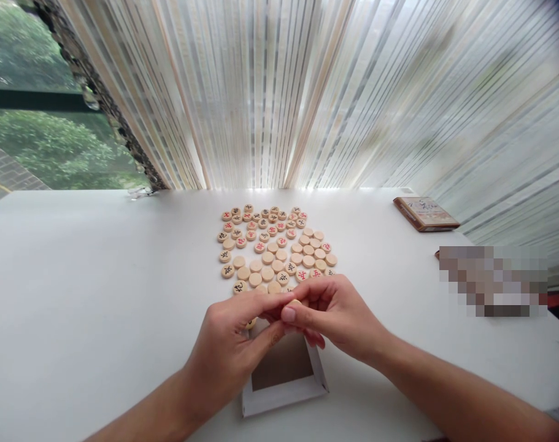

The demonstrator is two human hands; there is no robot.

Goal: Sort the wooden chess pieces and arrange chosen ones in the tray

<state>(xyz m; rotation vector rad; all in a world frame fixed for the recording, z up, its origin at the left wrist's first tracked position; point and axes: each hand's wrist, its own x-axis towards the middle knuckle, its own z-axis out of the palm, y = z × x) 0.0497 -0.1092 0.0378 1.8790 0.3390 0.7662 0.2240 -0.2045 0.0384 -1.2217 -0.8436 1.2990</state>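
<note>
Head view: we take the shallow box (283, 400) on the worktop (99, 294) as our reference and work from left to right. At the box's left side, our left hand (235, 328) reaches in over it, forefinger and thumb spread. A yellowish piece (250, 322) shows through that gap; we are unable to say whether the left grip bears on it or it lies behind. Beyond the box, face-up pieces (241, 242) marked in red or black lie mixed with plain-side pieces (267, 258). Over the box's far end, both hands' fingertips meet at a pale disc (296, 303), mostly covered by fingers. The right hand (339, 313) has its grip closed on this disc, thumb against forefinger.

For sound handling, we should pinch the disc by its rim, leave its face uncovered so that any marking can be read, and let the left fingertips steady rather than press. We should work low over the box, so that a slip means only a short drop, and keep our knuckles clear of the nearest pieces, which a stray finger could scatter. Beyond the box to the right, a flat case (426, 213) lies well apart from the hands.
</note>
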